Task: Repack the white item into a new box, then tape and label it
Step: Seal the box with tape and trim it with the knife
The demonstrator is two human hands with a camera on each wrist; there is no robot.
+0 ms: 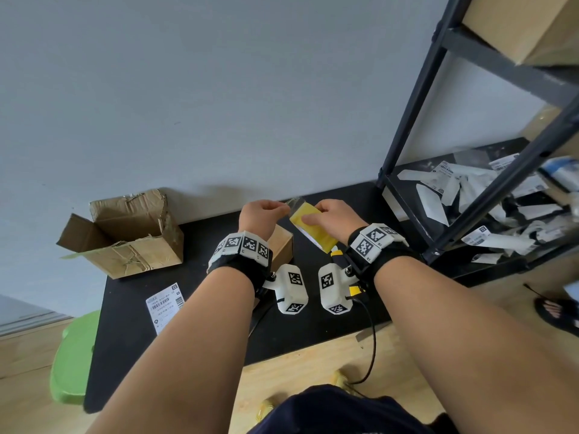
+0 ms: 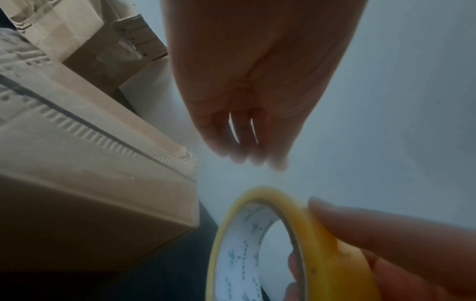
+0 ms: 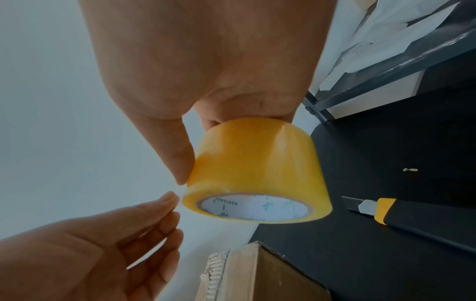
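My right hand (image 1: 316, 217) grips a yellow tape roll (image 1: 313, 230) in the air above the black table (image 1: 329, 324), thumb on one side and fingers behind it. In the right wrist view the tape roll (image 3: 257, 169) shows its white core. My left hand (image 1: 282, 209) pinches the clear free end of the tape (image 1: 296, 202) just left of the roll. Under my left wrist sits the small closed cardboard box (image 1: 283, 245), also seen as the box (image 2: 90, 193) in the left wrist view. The white item is out of sight.
A torn open cardboard box (image 1: 125, 236) stands at the table's back left. A shipping label (image 1: 164, 305) lies near the front left. A black-and-yellow utility knife (image 3: 386, 211) lies right of the small box. A dark metal shelf (image 1: 470, 198) holding white packets stands at the right.
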